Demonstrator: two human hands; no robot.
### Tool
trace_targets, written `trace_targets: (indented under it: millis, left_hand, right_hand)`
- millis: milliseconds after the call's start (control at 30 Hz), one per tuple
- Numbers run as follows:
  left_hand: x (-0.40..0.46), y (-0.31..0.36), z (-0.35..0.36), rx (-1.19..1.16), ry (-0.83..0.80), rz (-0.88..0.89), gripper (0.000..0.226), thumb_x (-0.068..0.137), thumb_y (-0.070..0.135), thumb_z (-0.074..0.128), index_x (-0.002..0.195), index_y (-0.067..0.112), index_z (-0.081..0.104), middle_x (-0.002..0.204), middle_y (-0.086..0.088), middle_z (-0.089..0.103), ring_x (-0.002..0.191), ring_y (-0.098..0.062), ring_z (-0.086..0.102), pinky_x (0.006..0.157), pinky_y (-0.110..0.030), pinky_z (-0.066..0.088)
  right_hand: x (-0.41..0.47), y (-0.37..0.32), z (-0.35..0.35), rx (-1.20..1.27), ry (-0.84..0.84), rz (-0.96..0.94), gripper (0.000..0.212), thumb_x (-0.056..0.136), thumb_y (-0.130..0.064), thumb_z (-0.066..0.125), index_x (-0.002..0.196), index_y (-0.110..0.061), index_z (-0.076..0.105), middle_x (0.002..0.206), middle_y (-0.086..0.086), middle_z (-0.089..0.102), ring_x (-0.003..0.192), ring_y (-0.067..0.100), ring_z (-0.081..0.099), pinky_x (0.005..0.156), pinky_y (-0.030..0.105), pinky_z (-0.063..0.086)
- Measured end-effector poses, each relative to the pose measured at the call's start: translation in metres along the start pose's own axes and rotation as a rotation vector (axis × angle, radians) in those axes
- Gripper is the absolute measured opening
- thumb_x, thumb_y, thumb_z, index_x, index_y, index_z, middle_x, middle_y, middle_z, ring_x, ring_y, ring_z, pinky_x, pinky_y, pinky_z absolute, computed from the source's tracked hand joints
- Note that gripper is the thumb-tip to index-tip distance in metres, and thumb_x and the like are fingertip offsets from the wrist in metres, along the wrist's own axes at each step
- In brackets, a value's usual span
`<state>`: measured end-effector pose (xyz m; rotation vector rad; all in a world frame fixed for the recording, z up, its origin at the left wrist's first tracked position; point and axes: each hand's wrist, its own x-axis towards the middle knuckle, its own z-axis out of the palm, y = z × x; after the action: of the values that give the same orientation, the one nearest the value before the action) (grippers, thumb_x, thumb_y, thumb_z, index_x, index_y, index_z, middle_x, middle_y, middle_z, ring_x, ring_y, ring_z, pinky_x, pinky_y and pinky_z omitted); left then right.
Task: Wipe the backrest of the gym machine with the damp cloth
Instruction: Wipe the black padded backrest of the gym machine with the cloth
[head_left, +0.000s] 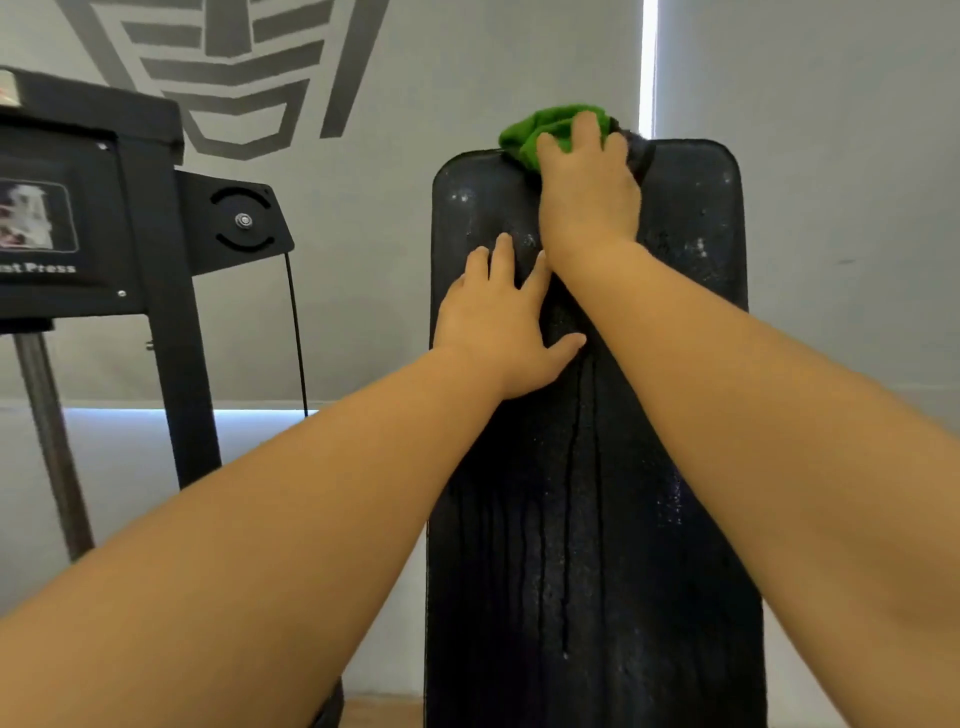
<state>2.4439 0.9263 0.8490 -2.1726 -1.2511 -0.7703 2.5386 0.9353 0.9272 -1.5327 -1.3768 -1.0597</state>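
Left hand (498, 322) flat on backrest (691, 364); right hand (589, 192) presses green cloth (540, 130).

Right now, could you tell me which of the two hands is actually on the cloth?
The right hand, up at the top edge of the backrest, presses the green cloth; the left hand rests flat on bare padding lower down.
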Motion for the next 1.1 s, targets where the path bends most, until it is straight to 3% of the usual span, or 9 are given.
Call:
trace_targets:
  millis: [167,267,333,400,500,667,833,1000,1100]
  left_hand:
    - [-0.002,0.0,-0.002,-0.024,-0.019,0.016,0.078,0.085,0.061,0.039,0.149,0.024,0.013,0.157,-0.012,-0.001,0.142,-0.033,0.002,0.112,-0.043,0.022]
    - [-0.001,0.001,-0.006,0.073,-0.069,0.041,0.07,0.09,0.048,0.03,0.149,0.015,0.011,0.155,-0.015,0.008,0.14,-0.037,0.008,0.113,-0.044,0.02]
    - [-0.001,0.0,-0.008,0.163,-0.107,0.097,0.064,0.094,0.04,0.02,0.149,0.012,0.002,0.157,-0.013,0.004,0.142,-0.034,0.006,0.116,-0.046,0.012]
    - [-0.002,0.001,-0.011,0.204,-0.123,0.126,0.063,0.097,0.04,0.019,0.15,0.013,-0.002,0.158,-0.011,0.0,0.144,-0.032,0.003,0.117,-0.046,0.008]
    - [-0.003,-0.001,-0.011,0.113,-0.121,0.081,0.068,0.091,0.049,0.02,0.15,0.017,0.006,0.157,-0.01,0.006,0.142,-0.033,0.005,0.116,-0.042,0.015]
    - [-0.001,-0.006,0.001,0.005,0.002,0.016,0.085,0.082,0.072,0.032,0.15,0.03,0.001,0.158,-0.008,-0.003,0.142,-0.031,0.001,0.113,-0.041,0.02]
    - [-0.001,-0.007,0.003,0.01,-0.009,0.037,0.089,0.082,0.074,0.03,0.15,0.028,-0.004,0.157,-0.009,-0.008,0.143,-0.032,-0.003,0.115,-0.042,0.016]
    - [0.0,-0.008,0.003,0.049,-0.005,0.059,0.09,0.082,0.074,0.03,0.15,0.026,-0.006,0.157,-0.012,-0.01,0.143,-0.034,-0.003,0.115,-0.042,0.014]
    - [-0.001,-0.006,0.007,0.049,0.014,0.054,0.091,0.083,0.072,0.032,0.15,0.025,-0.006,0.157,-0.014,-0.01,0.143,-0.034,-0.003,0.115,-0.042,0.012]
  right_hand:
    - [0.011,-0.016,0.008,0.259,-0.034,0.191,0.041,0.092,-0.002,0.042,0.129,-0.016,0.05,0.138,0.011,0.039,0.122,0.03,0.038,0.095,0.035,0.039]
    - [0.015,-0.043,0.011,0.45,-0.174,-0.062,0.044,0.089,-0.005,0.046,0.13,-0.021,0.053,0.138,0.004,0.046,0.124,0.026,0.041,0.101,0.035,0.037]
    - [0.012,-0.057,0.012,0.38,-0.273,-0.25,0.036,0.089,-0.013,0.051,0.124,-0.02,0.057,0.135,0.002,0.047,0.12,0.026,0.042,0.095,0.035,0.039]
    - [0.009,-0.063,0.014,0.251,-0.282,-0.312,0.034,0.088,-0.013,0.054,0.122,-0.018,0.055,0.133,0.004,0.043,0.117,0.028,0.04,0.088,0.037,0.04]
    - [0.012,-0.05,0.009,0.154,-0.178,-0.206,0.036,0.088,-0.005,0.051,0.122,-0.013,0.049,0.134,0.007,0.04,0.119,0.032,0.038,0.09,0.04,0.038]
    - [0.0,0.045,-0.004,-0.037,0.001,0.249,0.035,0.087,-0.006,0.052,0.122,-0.01,0.048,0.132,0.012,0.043,0.116,0.04,0.04,0.09,0.046,0.038]
    - [-0.025,0.095,-0.013,0.202,0.056,0.757,0.053,0.083,-0.002,0.046,0.134,-0.01,0.032,0.134,0.015,0.043,0.12,0.042,0.039,0.096,0.046,0.035]
    - [-0.014,0.077,0.0,0.135,0.153,0.674,0.054,0.083,0.004,0.045,0.135,-0.013,0.04,0.141,0.017,0.03,0.122,0.04,0.032,0.101,0.043,0.032]
    - [-0.005,0.044,0.003,0.227,0.164,0.453,0.046,0.089,0.0,0.043,0.133,-0.016,0.047,0.143,0.015,0.03,0.123,0.036,0.034,0.098,0.04,0.034]
